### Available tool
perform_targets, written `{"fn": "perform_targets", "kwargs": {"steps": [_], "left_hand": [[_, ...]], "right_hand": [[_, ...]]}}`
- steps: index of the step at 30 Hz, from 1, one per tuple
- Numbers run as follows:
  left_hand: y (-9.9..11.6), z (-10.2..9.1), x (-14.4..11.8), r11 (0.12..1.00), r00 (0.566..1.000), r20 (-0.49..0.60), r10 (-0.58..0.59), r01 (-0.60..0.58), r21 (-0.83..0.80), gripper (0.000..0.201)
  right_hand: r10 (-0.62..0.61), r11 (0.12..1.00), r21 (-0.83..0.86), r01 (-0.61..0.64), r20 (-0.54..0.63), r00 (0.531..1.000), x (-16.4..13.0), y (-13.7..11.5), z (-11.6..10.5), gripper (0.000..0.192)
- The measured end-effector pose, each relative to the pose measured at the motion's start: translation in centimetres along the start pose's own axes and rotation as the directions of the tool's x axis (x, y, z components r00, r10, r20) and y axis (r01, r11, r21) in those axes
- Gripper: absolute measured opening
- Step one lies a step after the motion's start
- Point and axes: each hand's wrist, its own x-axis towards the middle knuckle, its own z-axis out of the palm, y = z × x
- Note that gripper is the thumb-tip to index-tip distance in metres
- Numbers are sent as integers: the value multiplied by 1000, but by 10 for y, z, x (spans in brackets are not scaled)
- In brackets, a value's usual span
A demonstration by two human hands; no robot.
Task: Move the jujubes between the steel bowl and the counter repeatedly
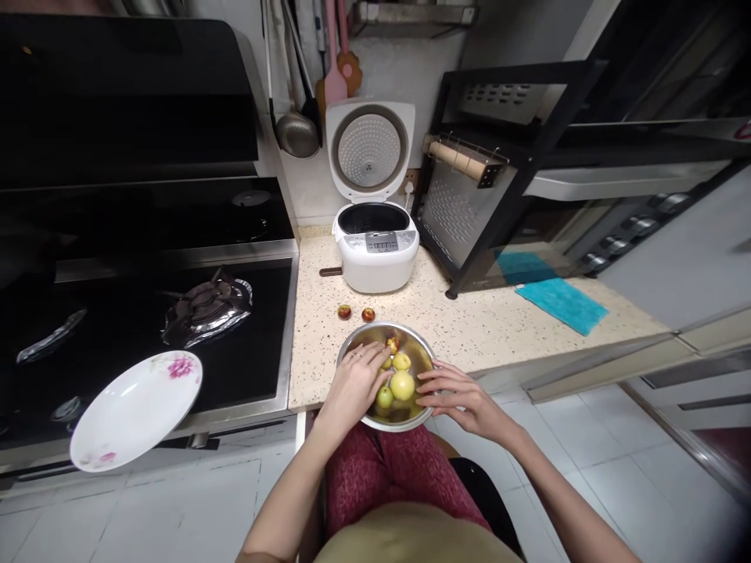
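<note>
A shallow metal bowl (419, 353) is shown at the front edge of a speckled counter (451, 332), partly above the seated person's lap; its inner wall is shiny, and round fruits are held in it: a large pale-yellow fruit (402, 385), a smaller yellow one (401, 362), a greenish one (384, 397) and a red-mottled one (393, 344). The left rim is covered by the left hand (357, 381), its fingers extended close together; whether anything is gripped beneath cannot be told. The right hand (461, 397) is placed at the right rim, its fingers slightly spread, their tips reaching inside. Two reddish-brown fruits (368, 314) are seen on the counter behind the bowl, before an open white rice cooker (379, 262). A blue cloth (563, 303) is laid at right; a flowered plate (132, 414) is set at the front of the black stove (252, 356). Another fruit is mostly hidden by the left fingers; the hanging utensils (297, 134) are cut off above.
</note>
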Motion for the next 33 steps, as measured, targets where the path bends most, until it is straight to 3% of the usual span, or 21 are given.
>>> {"fn": "perform_targets", "kwargs": {"steps": [9, 15, 21, 25, 33], "left_hand": [[-7, 8, 3, 997, 987, -148, -70, 64, -47, 35], [-5, 3, 4, 985, 975, -213, -64, 28, -168, 30], [-11, -5, 6, 981, 928, -349, -130, 68, -184, 27], [-25, -10, 13, 974, 943, -306, -133, 66, -219, 27], [-46, -7, 38, 968, 983, -184, -3, -44, -248, 32]], "right_hand": [[-36, 999, -14, 34, -139, 990, -9, -1, 18, 27], [-54, 994, 83, 72, -193, 980, -10, 8, 28, 24], [-85, 980, 155, 122, -230, 970, -9, 17, 33, 22], [-96, 979, 151, 135, -238, 966, -9, 19, 33, 23], [-88, 983, 140, 119, -207, 974, -7, 18, 30, 18]]}}
